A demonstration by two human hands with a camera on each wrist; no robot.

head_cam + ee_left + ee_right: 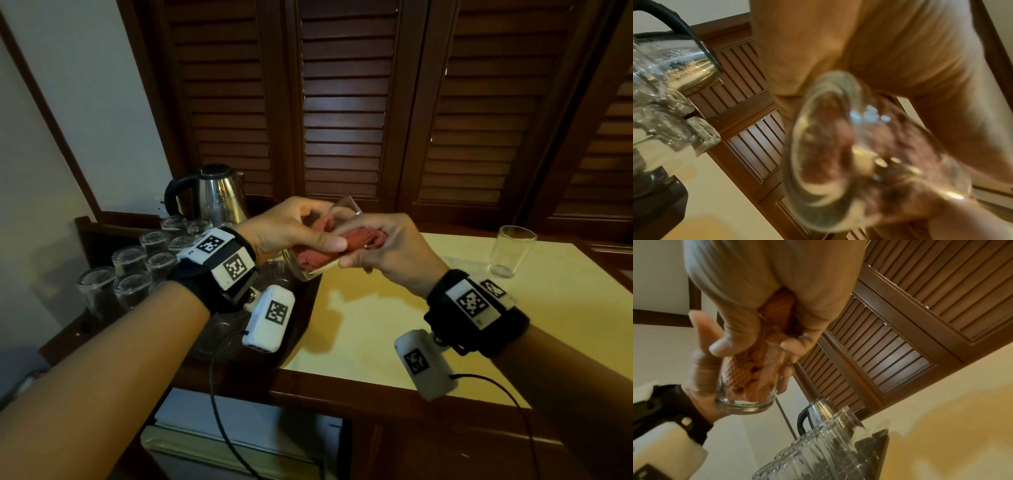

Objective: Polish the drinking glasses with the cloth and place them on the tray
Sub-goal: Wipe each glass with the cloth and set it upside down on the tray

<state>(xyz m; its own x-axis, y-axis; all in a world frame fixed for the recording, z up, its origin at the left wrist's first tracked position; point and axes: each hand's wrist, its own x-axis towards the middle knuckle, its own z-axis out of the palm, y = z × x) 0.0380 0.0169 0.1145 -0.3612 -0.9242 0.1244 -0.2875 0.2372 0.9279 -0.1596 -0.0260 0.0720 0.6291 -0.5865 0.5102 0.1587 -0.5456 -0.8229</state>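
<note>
Louvred wooden doors stand behind a cream table. Above its left edge the left hand grips a glass tilted on its side, while the right hand pinches the red cloth stuffed into it: polishing is under way. One glass stands upright near the table's far right corner. Many upturned glasses crowd the dark tray beside the kettle; whether those are polished I cannot tell.

My right hand at upper left stuffs the pink cloth into the glass my left hand grips; upturned glasses and kettle sit lower center.
</note>
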